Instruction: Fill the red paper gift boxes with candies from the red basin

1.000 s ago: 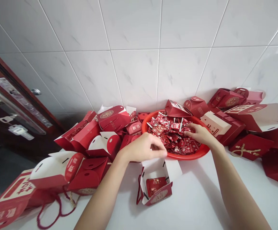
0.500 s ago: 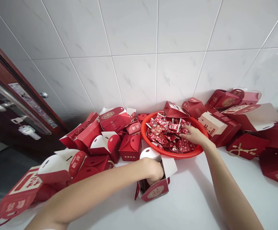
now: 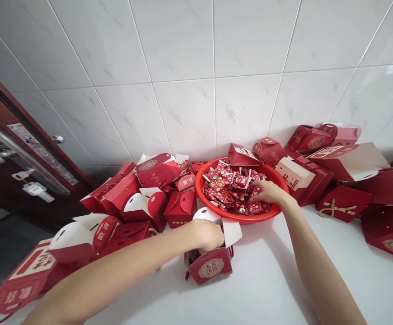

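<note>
My left hand (image 3: 212, 236) reaches down into an open red gift box (image 3: 211, 268) with white inner flaps and a pale round emblem on its front. The box walls hide its fingers, so whether it holds anything does not show. Farther back, a round red plastic basin (image 3: 244, 220) is filled with small red wrapped candies (image 3: 228, 185). At the basin's right side my right hand (image 3: 269, 192) touches the candies, thumb and fingers apart, with no candy visibly gripped.
Several red gift boxes crowd the left, among them a closed one (image 3: 180, 210). More boxes (image 3: 343, 203) stand at right, and one (image 3: 244, 155) leans over the basin's back rim. A tiled wall (image 3: 183, 113) rises behind the white table (image 3: 260, 280). Keys (image 3: 38, 191) hang from a door at left.
The view has shifted slightly, moving the scene left. The box around my left hand has tipped a little, showing more of its front. My right hand's thumb and fingers have spread somewhat over the candies.
</note>
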The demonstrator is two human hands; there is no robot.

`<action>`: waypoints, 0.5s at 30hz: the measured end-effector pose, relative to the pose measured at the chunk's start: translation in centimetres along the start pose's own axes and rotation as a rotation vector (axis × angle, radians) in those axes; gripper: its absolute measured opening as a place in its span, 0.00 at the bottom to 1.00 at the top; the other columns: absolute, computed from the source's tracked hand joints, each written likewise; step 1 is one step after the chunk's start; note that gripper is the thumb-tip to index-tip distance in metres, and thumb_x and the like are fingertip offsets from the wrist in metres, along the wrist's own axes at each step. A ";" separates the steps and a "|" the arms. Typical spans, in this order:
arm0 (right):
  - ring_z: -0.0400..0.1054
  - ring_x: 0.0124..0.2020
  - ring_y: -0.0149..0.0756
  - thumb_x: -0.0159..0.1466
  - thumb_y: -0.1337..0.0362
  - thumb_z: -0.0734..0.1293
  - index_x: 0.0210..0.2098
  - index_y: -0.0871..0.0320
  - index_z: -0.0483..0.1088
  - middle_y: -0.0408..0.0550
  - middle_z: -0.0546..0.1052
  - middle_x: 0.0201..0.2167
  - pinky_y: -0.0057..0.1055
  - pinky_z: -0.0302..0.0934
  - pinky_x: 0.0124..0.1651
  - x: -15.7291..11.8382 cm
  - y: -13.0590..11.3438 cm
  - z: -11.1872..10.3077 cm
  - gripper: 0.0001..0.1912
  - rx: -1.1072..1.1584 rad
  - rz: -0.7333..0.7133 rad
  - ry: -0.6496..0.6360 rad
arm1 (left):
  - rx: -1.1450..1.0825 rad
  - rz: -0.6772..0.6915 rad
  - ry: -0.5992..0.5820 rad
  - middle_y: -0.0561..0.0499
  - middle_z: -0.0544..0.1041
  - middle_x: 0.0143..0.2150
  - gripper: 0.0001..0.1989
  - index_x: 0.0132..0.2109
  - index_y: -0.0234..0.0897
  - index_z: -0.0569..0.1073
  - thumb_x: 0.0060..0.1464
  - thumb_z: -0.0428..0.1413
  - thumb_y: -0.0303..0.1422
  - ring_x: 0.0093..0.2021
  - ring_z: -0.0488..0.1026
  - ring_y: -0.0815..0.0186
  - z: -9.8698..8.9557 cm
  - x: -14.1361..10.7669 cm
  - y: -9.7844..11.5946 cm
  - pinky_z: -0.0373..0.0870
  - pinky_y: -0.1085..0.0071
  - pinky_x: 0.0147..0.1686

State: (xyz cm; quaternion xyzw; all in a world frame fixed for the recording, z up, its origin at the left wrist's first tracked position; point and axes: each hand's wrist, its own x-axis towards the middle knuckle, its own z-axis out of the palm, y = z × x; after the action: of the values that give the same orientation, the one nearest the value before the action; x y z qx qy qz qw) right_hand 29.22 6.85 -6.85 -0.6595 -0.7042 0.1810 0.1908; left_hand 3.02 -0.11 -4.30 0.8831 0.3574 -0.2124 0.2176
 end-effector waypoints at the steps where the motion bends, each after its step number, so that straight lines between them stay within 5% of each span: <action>1: 0.76 0.48 0.57 0.44 0.65 0.79 0.41 0.53 0.80 0.52 0.83 0.39 0.45 0.69 0.50 0.0 0.0 0.0 0.22 0.018 -0.003 0.004 | 0.028 -0.006 -0.020 0.48 0.74 0.22 0.13 0.18 0.37 0.68 0.40 0.62 0.19 0.27 0.73 0.59 -0.8 -0.8 0.1 0.67 0.67 0.28; 4: 0.75 0.47 0.56 0.44 0.68 0.77 0.36 0.54 0.80 0.50 0.82 0.37 0.46 0.67 0.52 -0.1 -0.3 -0.3 0.17 0.109 -0.053 0.008 | 0.076 -0.001 -0.006 0.51 0.68 0.19 0.16 0.16 0.39 0.60 0.36 0.59 0.18 0.23 0.66 0.62 -3.4 -3.4 0.4 0.58 0.68 0.24; 9: 0.73 0.52 0.47 0.46 0.62 0.77 0.46 0.55 0.78 0.48 0.80 0.48 0.40 0.66 0.57 -0.8 -1.5 -0.7 0.26 0.371 -0.244 -0.070 | -0.169 0.112 0.277 0.57 0.62 0.21 0.14 0.21 0.39 0.62 0.45 0.60 0.28 0.22 0.56 0.68 -6.5 -7.5 -0.3 0.49 0.70 0.23; 12: 0.73 0.51 0.45 0.47 0.60 0.76 0.54 0.57 0.72 0.52 0.78 0.53 0.38 0.70 0.50 -0.9 -1.7 -0.4 0.34 0.497 -0.268 -0.057 | -0.338 0.132 0.449 0.59 0.61 0.21 0.12 0.24 0.39 0.66 0.51 0.60 0.33 0.22 0.56 0.70 -6.6 -8.2 -1.3 0.50 0.70 0.25; 15: 0.74 0.43 0.44 0.45 0.59 0.77 0.47 0.58 0.72 0.48 0.79 0.43 0.38 0.71 0.44 -0.7 -1.5 -0.2 0.31 0.563 -0.247 -0.024 | -0.475 0.122 0.623 0.57 0.67 0.24 0.11 0.29 0.38 0.71 0.54 0.60 0.39 0.26 0.63 0.67 -5.6 -6.9 -2.2 0.57 0.71 0.28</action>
State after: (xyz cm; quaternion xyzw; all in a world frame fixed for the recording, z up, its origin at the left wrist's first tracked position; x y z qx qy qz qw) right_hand 28.06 6.08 -5.97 -0.4881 -0.7034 0.3522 0.3781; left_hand -1.92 0.61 3.43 0.8499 0.3924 0.1674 0.3092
